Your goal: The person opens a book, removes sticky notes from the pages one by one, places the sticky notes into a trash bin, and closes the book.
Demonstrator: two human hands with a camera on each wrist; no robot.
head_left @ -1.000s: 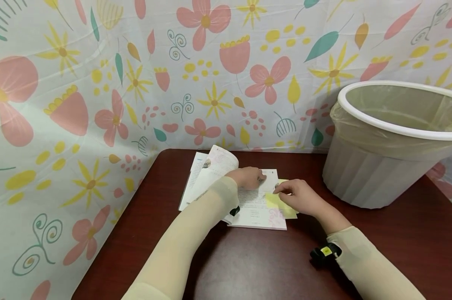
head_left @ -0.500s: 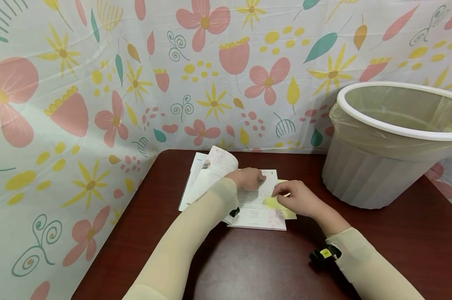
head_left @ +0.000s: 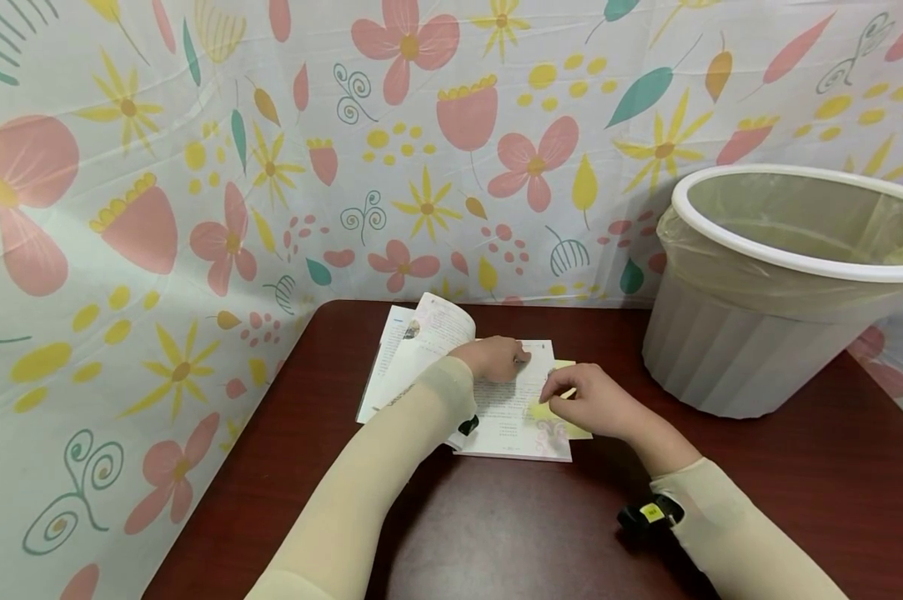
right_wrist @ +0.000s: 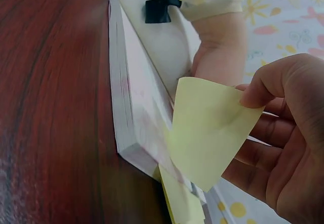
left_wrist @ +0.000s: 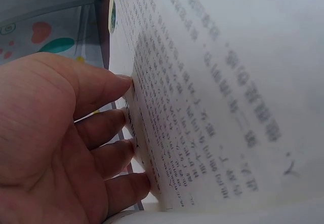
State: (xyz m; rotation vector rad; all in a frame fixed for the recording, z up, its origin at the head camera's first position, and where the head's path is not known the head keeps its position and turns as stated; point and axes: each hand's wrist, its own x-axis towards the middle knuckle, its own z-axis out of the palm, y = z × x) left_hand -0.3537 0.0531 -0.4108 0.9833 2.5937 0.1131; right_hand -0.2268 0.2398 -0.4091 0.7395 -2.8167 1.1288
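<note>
The open book (head_left: 511, 429) is laid on the table (head_left: 496, 533), and it is touched by the fingertips of the left hand (head_left: 492, 358), whose fingers are relaxed; nothing is seen to be gripped there. At three o'clock of the book, a yellow note (right_wrist: 215, 130) is pinched by its corner between thumb and index finger of the right hand (head_left: 599, 402). More yellow paper (right_wrist: 185, 198) is seen past the book's edge, between three and four o'clock (whether it is tucked under cannot be told). The work is judged about midway: the note is lifted, but not yet placed. The bin (head_left: 706, 367), between two and three o'clock, is untouched.
</note>
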